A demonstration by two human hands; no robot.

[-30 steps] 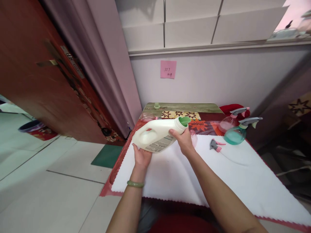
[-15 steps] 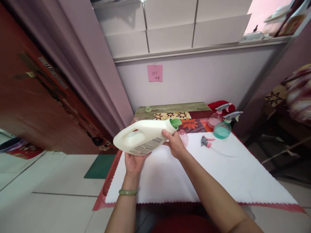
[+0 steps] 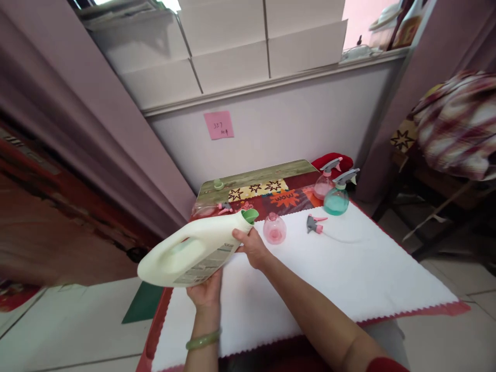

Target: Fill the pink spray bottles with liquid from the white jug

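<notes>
A large white jug (image 3: 186, 253) with a green spout lies tilted on its side in both my hands, its neck pointing right and up. My left hand (image 3: 204, 292) cups it from below, fingers wrapped under the labelled side. My right hand (image 3: 252, 248) grips it near the neck. Just right of the spout an open pink spray bottle (image 3: 274, 229) without its head stands on the white cloth (image 3: 349, 279). A loose pink and grey trigger head (image 3: 314, 224) with its tube lies beside it.
A teal spray bottle (image 3: 336, 199) and a pink spray bottle (image 3: 323, 185) stand at the table's back right. A clear bottle (image 3: 207, 209) lies at the back left, a small green cap (image 3: 218, 184) behind it. A chair with plaid fabric (image 3: 457, 124) is at right; a door at left.
The jug and both my hands have moved left and slightly lower in view as my head turned right. The pink bottle, hidden behind my right hand earlier, now shows fully.
</notes>
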